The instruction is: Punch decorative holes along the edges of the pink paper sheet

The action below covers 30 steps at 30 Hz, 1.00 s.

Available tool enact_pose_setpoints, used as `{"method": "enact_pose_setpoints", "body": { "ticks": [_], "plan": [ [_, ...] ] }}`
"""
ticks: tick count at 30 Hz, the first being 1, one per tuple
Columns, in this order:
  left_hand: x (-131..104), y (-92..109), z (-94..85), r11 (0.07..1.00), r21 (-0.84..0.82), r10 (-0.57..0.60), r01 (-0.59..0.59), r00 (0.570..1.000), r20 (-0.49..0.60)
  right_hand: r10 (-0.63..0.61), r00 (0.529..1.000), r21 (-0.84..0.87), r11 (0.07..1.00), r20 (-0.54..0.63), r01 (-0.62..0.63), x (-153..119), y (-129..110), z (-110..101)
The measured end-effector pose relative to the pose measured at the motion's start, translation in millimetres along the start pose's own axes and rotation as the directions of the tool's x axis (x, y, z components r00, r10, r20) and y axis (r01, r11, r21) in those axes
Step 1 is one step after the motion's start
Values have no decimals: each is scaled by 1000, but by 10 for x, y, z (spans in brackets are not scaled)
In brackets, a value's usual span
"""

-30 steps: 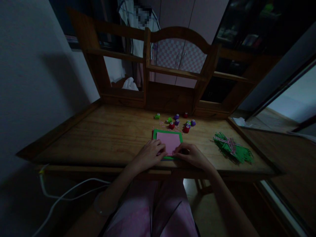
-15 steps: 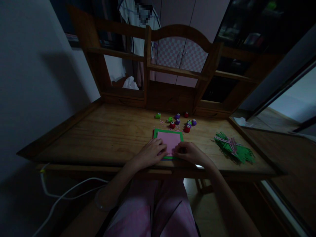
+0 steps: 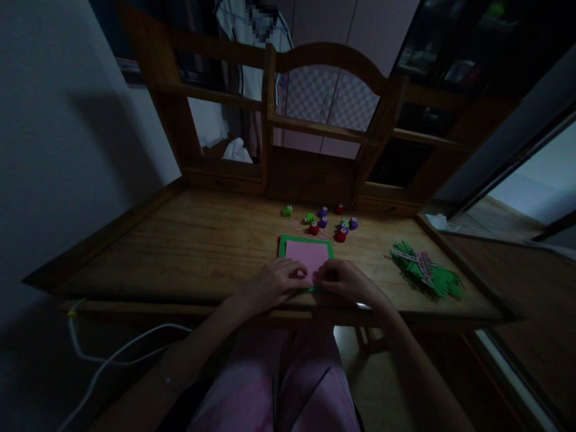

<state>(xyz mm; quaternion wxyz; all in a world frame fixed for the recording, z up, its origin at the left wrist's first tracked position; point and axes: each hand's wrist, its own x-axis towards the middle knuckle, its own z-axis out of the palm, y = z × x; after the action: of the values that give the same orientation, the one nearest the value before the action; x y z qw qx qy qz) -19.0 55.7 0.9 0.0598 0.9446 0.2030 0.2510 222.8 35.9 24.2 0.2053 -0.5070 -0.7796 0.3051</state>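
Observation:
A pink sheet (image 3: 308,253) lies on a slightly larger green sheet (image 3: 283,246) at the desk's near edge. Red shows along the stack's left side. My left hand (image 3: 281,281) rests over the lower left of the sheets, its fingers curled with thumb and fingertips close together. Over the lower right corner, my right hand (image 3: 345,280) is bent into a pinch, fingertips down by the pink surface. The two sets of fingertips nearly meet. Whatever may be between them is too small and dark to make out.
Small red, green and purple capped bottles (image 3: 341,234) stand or lie behind the sheets, among scattered pink bits (image 3: 296,225). To the right lies a heap of green shredded strips (image 3: 432,273) with a pink patterned strip across it. A wooden shelf unit (image 3: 310,174) rises behind.
My left hand has shifted slightly down and its fingertips have drawn closer to my right hand. My right hand stays nearly in place on the sheets.

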Motion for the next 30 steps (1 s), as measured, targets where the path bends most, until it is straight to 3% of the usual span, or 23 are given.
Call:
{"method": "enact_pose_setpoints", "body": {
  "ticks": [4, 10, 17, 30],
  "plan": [
    [-44, 11, 27, 990, 121, 76, -78, 997, 18, 5, 1000, -3, 1000, -1, -5, 4, 4, 6],
    [-82, 66, 14, 978, 197, 71, -74, 997, 24, 2, 1000, -11, 1000, -3, -2, -1, -12, -6],
    [-165, 171, -187, 985, 168, 20, -30, 998, 63, -6, 1000, -13, 1000, -29, 5, -19, -47, -8],
    [-482, 12, -393, 985, 174, -22, 1, 993, 120, -5, 1000, -7, 1000, -4, 5, -8, -5, 8]
  ]
}}
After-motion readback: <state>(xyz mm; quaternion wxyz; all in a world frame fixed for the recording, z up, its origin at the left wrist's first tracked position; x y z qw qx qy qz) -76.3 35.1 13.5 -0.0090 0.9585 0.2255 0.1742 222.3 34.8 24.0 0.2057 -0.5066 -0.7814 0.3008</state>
